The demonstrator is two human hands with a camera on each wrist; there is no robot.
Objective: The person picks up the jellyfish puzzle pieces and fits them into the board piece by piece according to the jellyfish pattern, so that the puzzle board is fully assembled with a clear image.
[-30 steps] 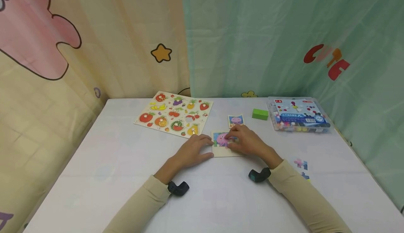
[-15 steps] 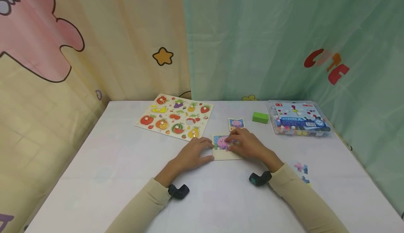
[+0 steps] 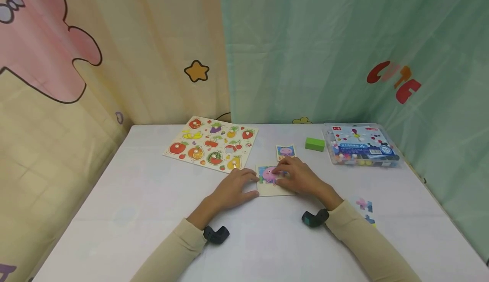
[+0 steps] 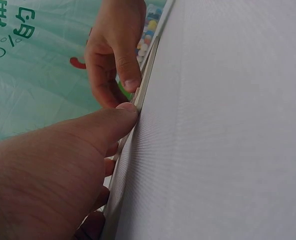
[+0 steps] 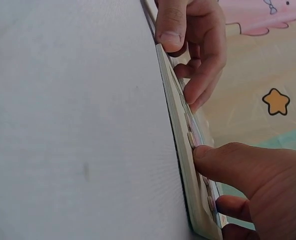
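A small jigsaw board (image 3: 276, 191) lies in front of both hands, its upper part filled with pieces (image 3: 266, 174) of a pink octopus picture and its lower strip bare. My left hand (image 3: 234, 187) rests against the board's left edge with relaxed fingers and thumb. Over the right part of the picture, my right hand (image 3: 299, 176) pinches at a jigsaw piece; its fingers hide most of that piece. In the right wrist view, the right thumb (image 5: 222, 162) touches the edge of the raised pieces (image 5: 191, 140). A small octopus picture card (image 3: 285, 151) lies just behind the board.
A fruit knob puzzle (image 3: 210, 144) lies back left. At the back right are a green block (image 3: 315, 144) and a clear plastic box (image 3: 361, 145) of coloured parts. Several loose jigsaw pieces (image 3: 364, 205) lie by the right sleeve. Curtains stand behind the white table (image 3: 252, 243).
The head view has tilted slightly, so everything sits a little lower in it. Both hands stay at the board almost unmoved, the right fingers shifting only slightly over the picture.
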